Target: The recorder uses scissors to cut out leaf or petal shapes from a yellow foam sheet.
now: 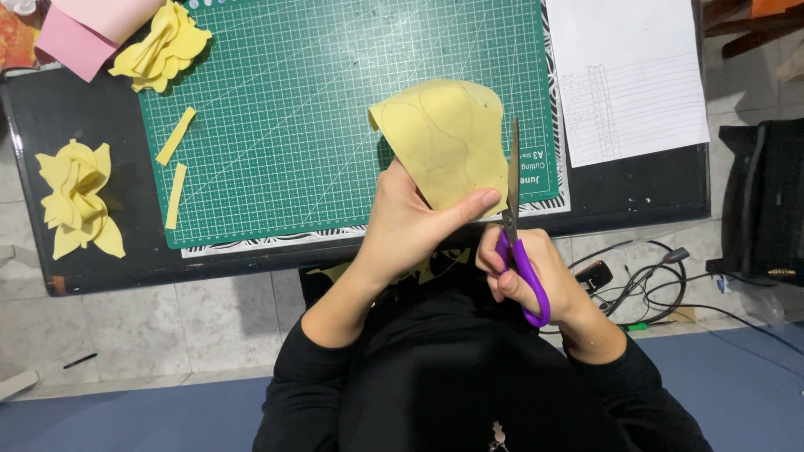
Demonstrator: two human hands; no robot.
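Above green mat (293, 125): left hand (410, 222) grips yellow sheet (448, 138), right hand (528, 272) scissors (515, 218).

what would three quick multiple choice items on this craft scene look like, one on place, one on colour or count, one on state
1. Where do the two loose yellow strips lie?
A. on the left part of the green cutting mat
B. on the white paper
C. on the floor

2. What colour are the handles of the scissors?
A. red
B. purple
C. black

3. How is the yellow sheet placed?
A. flat on the mat
B. rolled into a tube
C. held up by the left hand

Answers: 1 A, both strips rest on the mat's left side. 2 B, the handles in the right hand are purple. 3 C, the left thumb and fingers pinch its lower edge, with the blade beside its right edge.
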